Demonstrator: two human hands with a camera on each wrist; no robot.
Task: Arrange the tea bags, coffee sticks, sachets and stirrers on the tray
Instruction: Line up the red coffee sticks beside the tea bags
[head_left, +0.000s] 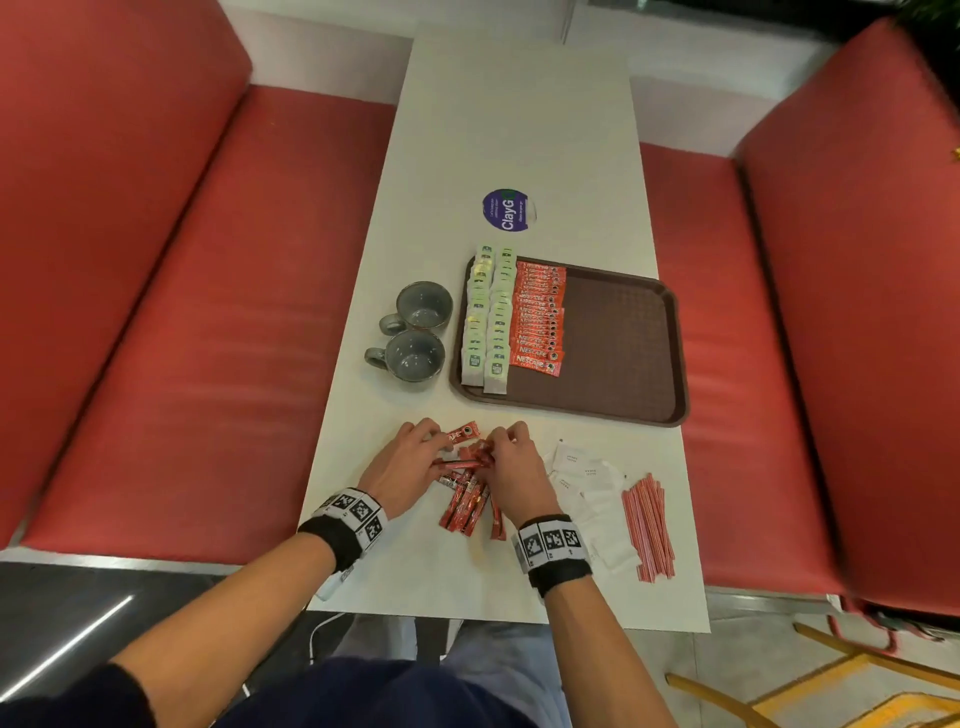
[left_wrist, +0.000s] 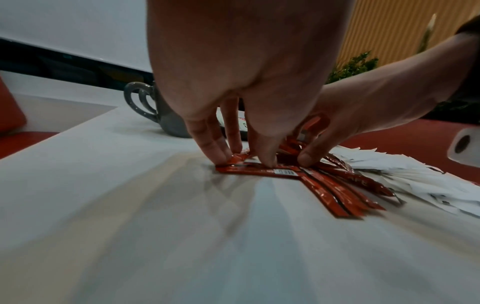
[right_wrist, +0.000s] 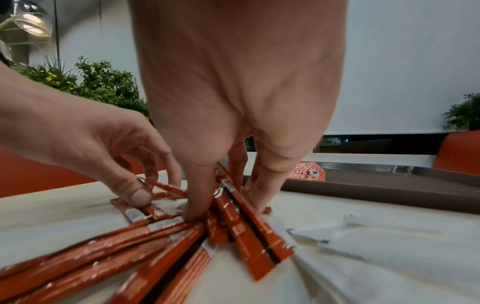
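A loose pile of red coffee sticks (head_left: 466, 500) lies on the white table (head_left: 511, 130) near its front edge. Both hands are on the pile's far end. My left hand (head_left: 434, 441) pinches a stick (left_wrist: 255, 171) between thumb and fingers. My right hand (head_left: 493, 447) grips several sticks (right_wrist: 249, 232) between thumb and fingers. White sachets (head_left: 587, 488) and red-striped stirrers (head_left: 649, 525) lie to the right of the pile. The brown tray (head_left: 623, 338) holds two columns of green tea bags (head_left: 485, 317) and a row of coffee sticks (head_left: 537, 317) along its left side.
Two grey cups (head_left: 415, 332) stand left of the tray. A round purple sticker (head_left: 508, 209) sits on the table beyond it. Red benches (head_left: 182, 312) flank the table. The right part of the tray is bare.
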